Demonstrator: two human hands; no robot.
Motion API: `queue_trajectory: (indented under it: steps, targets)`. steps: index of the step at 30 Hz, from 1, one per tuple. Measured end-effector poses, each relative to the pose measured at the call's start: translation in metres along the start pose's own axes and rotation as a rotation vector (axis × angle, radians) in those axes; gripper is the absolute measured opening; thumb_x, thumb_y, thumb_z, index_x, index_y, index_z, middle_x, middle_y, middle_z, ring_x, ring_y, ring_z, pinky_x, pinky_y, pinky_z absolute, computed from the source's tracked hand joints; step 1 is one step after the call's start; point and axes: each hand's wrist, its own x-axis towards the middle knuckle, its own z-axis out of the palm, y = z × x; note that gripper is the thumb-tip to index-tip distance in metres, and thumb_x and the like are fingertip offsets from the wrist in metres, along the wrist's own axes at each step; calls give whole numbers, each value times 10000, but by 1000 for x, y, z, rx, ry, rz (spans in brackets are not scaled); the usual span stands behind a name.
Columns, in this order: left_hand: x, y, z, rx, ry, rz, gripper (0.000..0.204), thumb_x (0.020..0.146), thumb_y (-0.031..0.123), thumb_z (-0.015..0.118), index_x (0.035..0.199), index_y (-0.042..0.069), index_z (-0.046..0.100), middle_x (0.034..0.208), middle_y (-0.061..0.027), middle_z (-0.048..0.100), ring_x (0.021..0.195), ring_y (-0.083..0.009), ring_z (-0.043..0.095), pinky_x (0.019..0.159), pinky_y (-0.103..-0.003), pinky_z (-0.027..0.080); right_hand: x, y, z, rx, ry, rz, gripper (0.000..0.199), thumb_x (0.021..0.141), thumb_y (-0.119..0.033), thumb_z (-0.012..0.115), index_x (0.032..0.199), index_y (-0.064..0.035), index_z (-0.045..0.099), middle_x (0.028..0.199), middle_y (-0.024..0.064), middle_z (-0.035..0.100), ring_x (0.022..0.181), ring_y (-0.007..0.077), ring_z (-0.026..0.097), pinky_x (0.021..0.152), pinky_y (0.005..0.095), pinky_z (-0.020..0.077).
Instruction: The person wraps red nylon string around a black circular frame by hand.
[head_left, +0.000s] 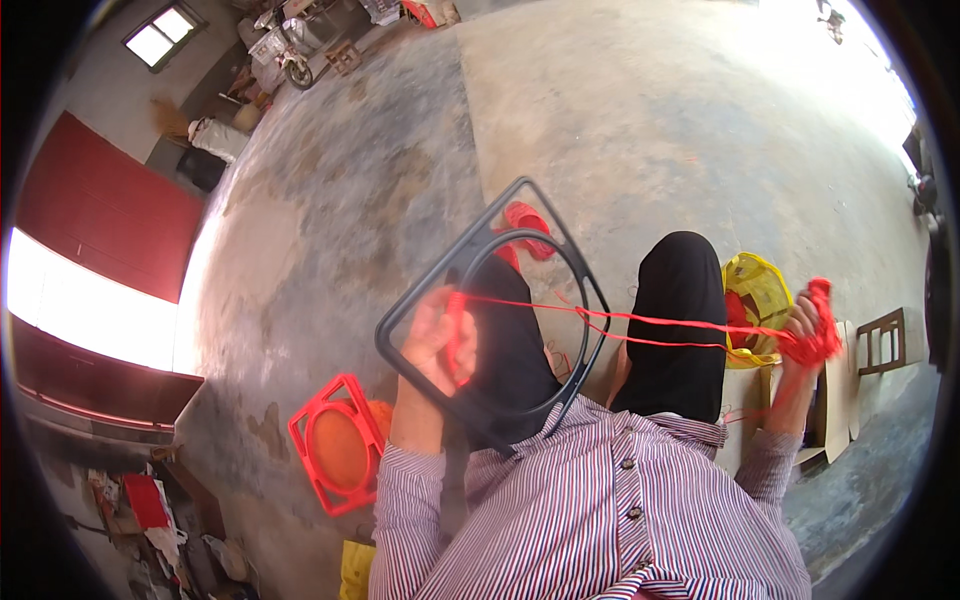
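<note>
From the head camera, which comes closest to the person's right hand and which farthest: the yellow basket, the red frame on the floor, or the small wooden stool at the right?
Measured from the right hand, which grips a bundle of red cord:
1. Yellow basket, just left of the hand.
2. Wooden stool, a little to its right.
3. Red frame, far off on the floor at the person's left.

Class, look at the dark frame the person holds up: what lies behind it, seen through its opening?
Through the dark frame show the person's dark-trousered knee, concrete floor and a red cord bundle. The left hand and the frame's bars cover whatever lies directly behind them.
</note>
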Motion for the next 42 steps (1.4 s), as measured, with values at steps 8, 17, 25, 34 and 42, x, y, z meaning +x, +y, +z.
queue_trajectory:
  steps: [8, 17, 25, 34, 42]
  targets:
    - [5, -17, 50, 54, -61, -64, 605, 902, 491, 523, 1263, 5, 517, 828, -115, 542, 572, -164, 479, 359, -231, 343, 17, 178, 67, -729, -183, 517, 519, 816, -60, 602, 1312, 5, 463, 985, 79, 635, 849, 187, 630, 744, 307, 503]
    - [12, -45, 88, 374, -94, -6, 554, 867, 308, 633, 1284, -23, 481, 1270, -161, 549, 1135, -289, 566, 972, -408, 466, 30, 247, 118, -1658, -403, 8, 268, 819, -162, 688, 987, 14, 576, 906, 125, 685, 817, 200, 665, 742, 306, 510]
    - [4, -38, 103, -150, -194, -213, 543, 930, 237, 517, 1366, -51, 368, 1320, -188, 500, 1170, -312, 539, 1018, -416, 426, 40, 254, 55, -413, -88, 664, 414, 865, -270, 655, 1153, 21, 595, 1196, 119, 597, 1038, 205, 589, 913, 365, 458]
    - [0, -17, 105, -61, 283, -330, 945, 823, 797, 252, 1212, -7, 562, 750, -175, 603, 509, -239, 506, 351, -312, 338, 58, 215, 7, -1119, -79, 359, 295, 846, -195, 639, 1047, 21, 638, 956, 32, 654, 882, 135, 605, 857, 278, 443]
    - [6, -6, 32, -39, -32, -72, 660, 876, 644, 438, 1157, 74, 615, 712, -120, 523, 504, -162, 414, 316, -237, 287, 27, 127, 66, -273, -163, 54, 449, 943, -537, 420, 761, -127, 402, 750, 15, 476, 675, 171, 493, 676, 386, 421]
